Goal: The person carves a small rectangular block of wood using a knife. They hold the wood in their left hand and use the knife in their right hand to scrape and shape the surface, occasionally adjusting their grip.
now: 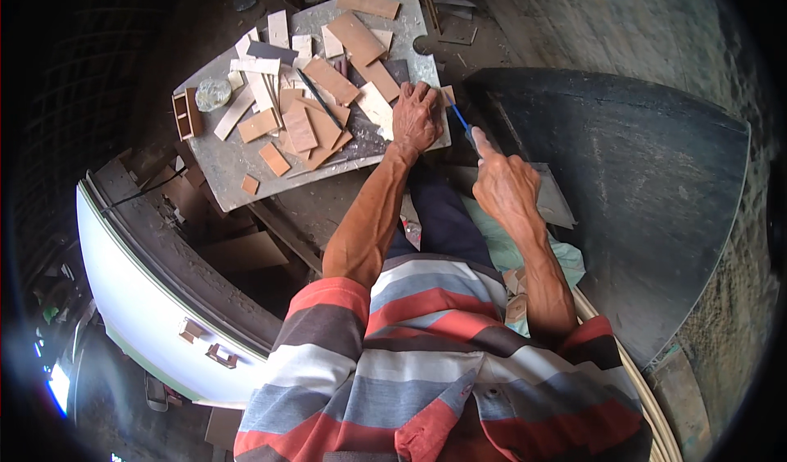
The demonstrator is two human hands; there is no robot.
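My left hand (417, 116) is closed at the right edge of a worn low table (205, 175), its fingers curled over a small pale wooden piece (448, 95) that is mostly hidden. Just to its right, my right hand (504, 179) grips a tool with a thin blue blade (459, 114), whose tip reaches that piece and the table edge. The tabletop is strewn with several cut wooden pieces (352, 36), pale strips (234, 113), a dark thin stick (320, 97), a small open wooden box (188, 113) and a glass or clear plastic container (213, 94).
A large dark panel (623, 183) leans on the right beside a rough wall. A white board (164, 306) with small wooden pieces on it lies to the left. Long pale strips (627, 364) are at lower right. Scraps and green cloth (557, 261) lie below the table.
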